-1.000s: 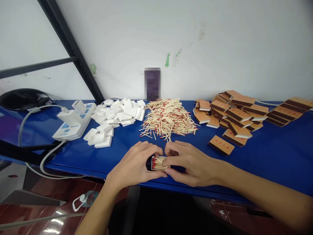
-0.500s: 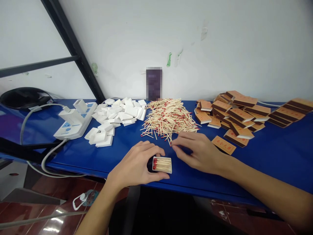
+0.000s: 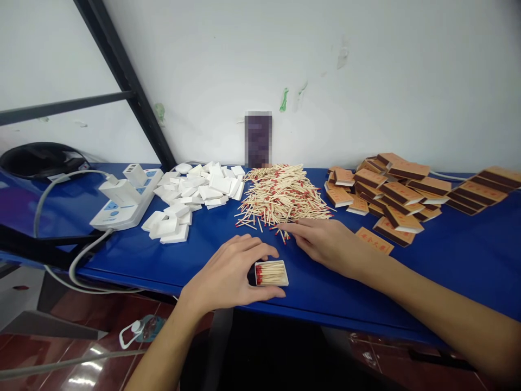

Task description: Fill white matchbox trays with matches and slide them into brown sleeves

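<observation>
A small white tray (image 3: 272, 273) filled with red-tipped matches lies near the front edge of the blue table. My left hand (image 3: 232, 274) curves around it, thumb on the near side and fingers on the far side, apart and gripping nothing. At the front of the big match pile (image 3: 285, 193), my right hand (image 3: 325, 241) reaches in from the right, index finger stretched over a few loose matches (image 3: 283, 234). Its thumb and other fingers are partly hidden beneath it.
White empty trays (image 3: 195, 187) are heaped left of the matches, beside a power strip (image 3: 126, 209) with cables. Orange matchbox sleeves (image 3: 401, 193) are piled at the right. A dark pixelated object (image 3: 258, 138) leans on the wall.
My right hand has moved slightly forward and left, its index finger now extended over the matches at the pile's front. My left hand stays around the tray.
</observation>
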Demonstrator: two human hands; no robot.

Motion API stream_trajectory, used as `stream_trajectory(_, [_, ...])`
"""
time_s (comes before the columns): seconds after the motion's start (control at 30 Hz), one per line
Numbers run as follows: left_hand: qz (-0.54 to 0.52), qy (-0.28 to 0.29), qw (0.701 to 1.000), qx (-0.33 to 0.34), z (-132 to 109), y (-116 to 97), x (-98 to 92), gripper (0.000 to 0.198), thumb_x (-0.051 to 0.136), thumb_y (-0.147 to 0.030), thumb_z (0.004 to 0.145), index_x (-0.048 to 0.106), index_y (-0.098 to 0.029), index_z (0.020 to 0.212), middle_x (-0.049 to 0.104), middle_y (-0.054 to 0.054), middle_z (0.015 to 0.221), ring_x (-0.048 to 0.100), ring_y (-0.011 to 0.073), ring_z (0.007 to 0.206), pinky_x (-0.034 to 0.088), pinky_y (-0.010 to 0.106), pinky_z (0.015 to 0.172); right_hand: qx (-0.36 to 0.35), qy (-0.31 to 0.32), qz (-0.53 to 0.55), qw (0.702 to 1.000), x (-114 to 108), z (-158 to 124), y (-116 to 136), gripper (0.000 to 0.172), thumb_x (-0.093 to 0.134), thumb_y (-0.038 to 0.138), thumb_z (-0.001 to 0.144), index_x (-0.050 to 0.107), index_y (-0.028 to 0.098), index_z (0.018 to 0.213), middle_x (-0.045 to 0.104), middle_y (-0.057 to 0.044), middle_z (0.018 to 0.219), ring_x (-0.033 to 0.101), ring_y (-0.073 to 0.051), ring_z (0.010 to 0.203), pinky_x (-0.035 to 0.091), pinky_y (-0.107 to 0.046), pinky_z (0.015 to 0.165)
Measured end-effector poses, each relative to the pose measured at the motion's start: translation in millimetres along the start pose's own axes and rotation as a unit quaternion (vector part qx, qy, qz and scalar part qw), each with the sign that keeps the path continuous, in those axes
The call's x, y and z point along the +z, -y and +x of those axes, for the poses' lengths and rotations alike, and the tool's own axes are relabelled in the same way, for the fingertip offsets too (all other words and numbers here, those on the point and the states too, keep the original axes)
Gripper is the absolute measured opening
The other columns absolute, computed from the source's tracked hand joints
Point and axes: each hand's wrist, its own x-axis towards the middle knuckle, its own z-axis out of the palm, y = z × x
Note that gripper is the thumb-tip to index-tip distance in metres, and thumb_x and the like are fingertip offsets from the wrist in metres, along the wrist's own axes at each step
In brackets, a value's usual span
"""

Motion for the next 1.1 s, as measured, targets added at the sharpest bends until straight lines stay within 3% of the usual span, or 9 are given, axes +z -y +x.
stream_trajectory(0.2, [0.005,0.002,1.0,0.004,0,1,0.4,0.042,0.076,-0.051,0.081,0.061,-0.023,0.11,0.067,0.002,0.102,0.062,0.0226,0.099,0.044,0.037,0.097,-0.054,-0.003,-0.089,0.995,-2,7,-2,0.033,0.052,0.01,0.093,0.07,0.024,0.117,0.067,-0.005,0.084,0.058,-0.016,0.065,0.03,-0.027,0.056])
stream_trajectory(0.43, [0.006,0.004,1.0,-0.006,0,1,-0.1,0.041,0.075,-0.051,0.081,0.063,-0.024,0.109,0.068,0.002,0.106,0.062,0.0226,0.102,0.046,0.036,0.094,-0.09,0.011,-0.005,0.996,-1,5,5,0.022,0.049,0.017,0.099,0.069,0.019,0.107,0.066,-0.006,0.088,0.062,-0.018,0.075,0.04,-0.03,0.067])
stream_trajectory(0.83, [0.025,-0.009,0.999,-0.022,0,2,1.7,0.055,0.077,-0.06,0.075,0.065,-0.023,0.114,0.065,0.004,0.11,0.06,0.0247,0.105,0.037,0.044,0.108,-0.011,-0.013,0.102,0.995,4,6,15,0.021,0.051,0.025,0.1,0.07,0.017,0.095,0.068,-0.005,0.084,0.064,-0.017,0.074,0.045,-0.028,0.065])
stream_trajectory(1.0, [0.047,0.007,0.998,-0.034,0,0,0.1,0.061,0.073,-0.065,0.075,0.067,-0.023,0.118,0.061,0.006,0.113,0.057,0.0267,0.105,0.034,0.049,0.109,-0.016,-0.022,0.144,0.989,2,6,16,0.022,0.051,0.024,0.1,0.07,0.016,0.104,0.072,-0.004,0.078,0.065,-0.017,0.069,0.044,-0.034,0.078])
stream_trajectory(1.1, [0.056,0.005,0.998,-0.039,1,0,-0.5,0.061,0.072,-0.066,0.075,0.068,-0.023,0.118,0.059,0.007,0.114,0.055,0.0274,0.105,0.036,0.05,0.105,0.012,-0.014,0.148,0.989,-1,3,14,0.024,0.05,0.025,0.099,0.07,0.016,0.108,0.072,-0.004,0.076,0.064,-0.017,0.069,0.044,-0.032,0.075])
